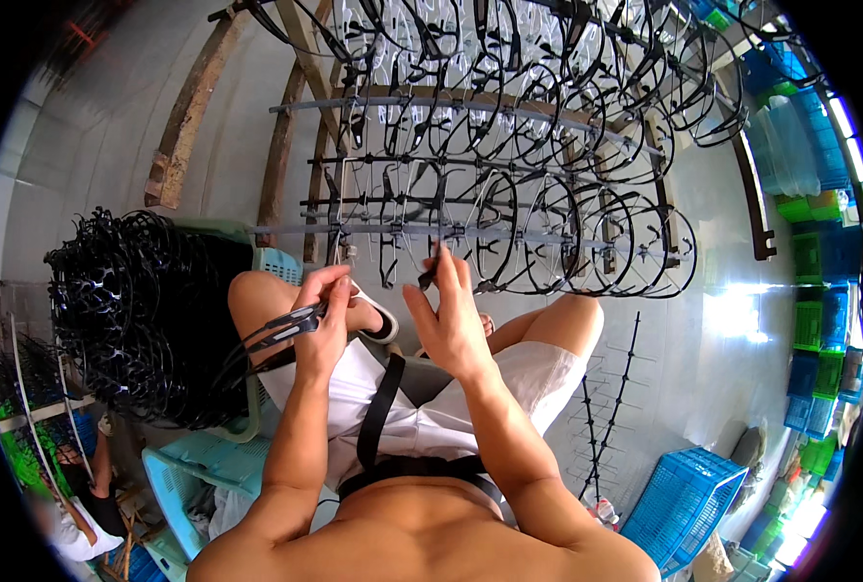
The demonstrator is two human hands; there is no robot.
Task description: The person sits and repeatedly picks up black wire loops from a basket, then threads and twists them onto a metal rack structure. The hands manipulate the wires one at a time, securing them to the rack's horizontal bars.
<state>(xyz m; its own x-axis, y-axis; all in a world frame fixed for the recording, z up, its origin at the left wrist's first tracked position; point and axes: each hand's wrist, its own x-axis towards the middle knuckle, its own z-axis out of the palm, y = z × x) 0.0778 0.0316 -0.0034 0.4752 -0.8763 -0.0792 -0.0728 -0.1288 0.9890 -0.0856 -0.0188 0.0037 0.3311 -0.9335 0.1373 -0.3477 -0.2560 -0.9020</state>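
My left hand (322, 335) is closed round a small bunch of thin, curved plastic parts (284, 328), black with grey ends. Their long ends trail toward the pile at the left. My right hand (454, 330) pinches a small dark piece (429, 274) between thumb and fingers, just below the lowest bar of a hanging rack (422, 231). That bar carries clips and thin wire prongs. Large black hoop-shaped parts (635, 242) hang along it to the right of my right hand. The exact kind of these parts cannot be made out.
A big heap of black looped parts (131, 310) fills a crate beside my left knee. Wooden posts (194, 116) hold the rack. A turquoise crate (184, 475) stands lower left, a blue crate (684, 504) lower right. Spare pronged rods (614, 417) are on the right.
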